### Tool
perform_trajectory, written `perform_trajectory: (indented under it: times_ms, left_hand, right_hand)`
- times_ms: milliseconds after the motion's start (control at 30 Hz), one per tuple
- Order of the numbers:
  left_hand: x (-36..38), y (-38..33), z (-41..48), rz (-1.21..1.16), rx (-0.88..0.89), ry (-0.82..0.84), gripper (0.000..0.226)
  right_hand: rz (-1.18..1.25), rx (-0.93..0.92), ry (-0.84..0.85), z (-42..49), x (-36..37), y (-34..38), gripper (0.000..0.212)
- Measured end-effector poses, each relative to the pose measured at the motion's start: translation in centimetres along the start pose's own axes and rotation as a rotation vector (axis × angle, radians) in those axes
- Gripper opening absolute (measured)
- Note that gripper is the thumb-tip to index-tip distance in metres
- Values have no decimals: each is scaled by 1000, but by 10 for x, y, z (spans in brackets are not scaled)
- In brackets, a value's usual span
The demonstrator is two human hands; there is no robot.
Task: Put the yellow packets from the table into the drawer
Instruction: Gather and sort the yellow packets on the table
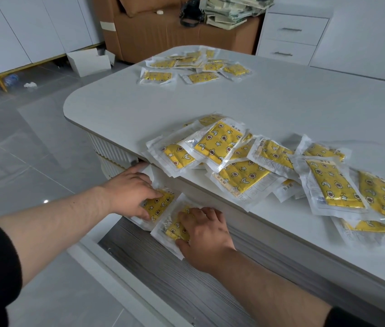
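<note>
Below the table's near edge the drawer (163,274) stands pulled out, its bottom grey wood grain. Two yellow packets lie at its far left end. My left hand (131,188) rests on one yellow packet (160,205) with fingers spread flat. Beside it, my right hand (204,234) presses on the other yellow packet (175,230), fingers slightly bent over it. A pile of several yellow packets (267,166) in clear wrappers lies on the white table (234,100) by the near edge, some overhanging it. A second group of yellow packets (193,67) lies at the table's far end.
Grey tiled floor lies to the left. Behind the table stand a brown cardboard box (153,36) with stacked papers, a white drawer cabinet (290,36), and a small white box (90,61) on the floor by white cupboards.
</note>
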State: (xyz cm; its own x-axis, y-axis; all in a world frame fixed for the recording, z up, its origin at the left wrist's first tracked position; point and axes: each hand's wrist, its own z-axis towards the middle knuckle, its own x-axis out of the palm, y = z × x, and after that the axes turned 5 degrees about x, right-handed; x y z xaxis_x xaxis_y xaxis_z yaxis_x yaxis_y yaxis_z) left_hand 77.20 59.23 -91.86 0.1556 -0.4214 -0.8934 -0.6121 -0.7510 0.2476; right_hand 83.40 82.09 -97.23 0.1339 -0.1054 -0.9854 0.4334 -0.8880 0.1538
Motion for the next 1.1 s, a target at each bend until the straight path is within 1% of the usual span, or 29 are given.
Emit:
perform_trajectory:
  times_ms: [67, 133, 367, 567, 700, 767, 867, 1100]
  left_hand:
    - [1, 0, -2, -9, 6, -27, 67]
    - [1, 0, -3, -5, 6, -33, 65]
    - [1, -1, 0, -15, -12, -37, 66]
    - [2, 0, 1, -28, -25, -58, 65]
    - [3, -1, 0, -38, -34, -76, 65]
    - [4, -1, -1, -42, -39, -78, 65]
    - [5, 0, -1, -38, -46, -62, 66]
    - [4, -1, -1, -26, -45, -54, 65]
  right_hand:
    - [-14, -8, -17, -1, -2, 0, 55]
    - [13, -12, 29, -1, -2, -4, 56]
    - [7, -32, 45, 4, -6, -2, 55]
    - [48, -33, 72, 4, -11, -4, 54]
    - [143, -25, -5, -4, -12, -7, 52]
    - [157, -1, -18, -4, -9, -9, 55]
    - [110, 25, 18, -2, -5, -7, 59]
    - [-31, 88, 88, 4, -9, 10, 57]
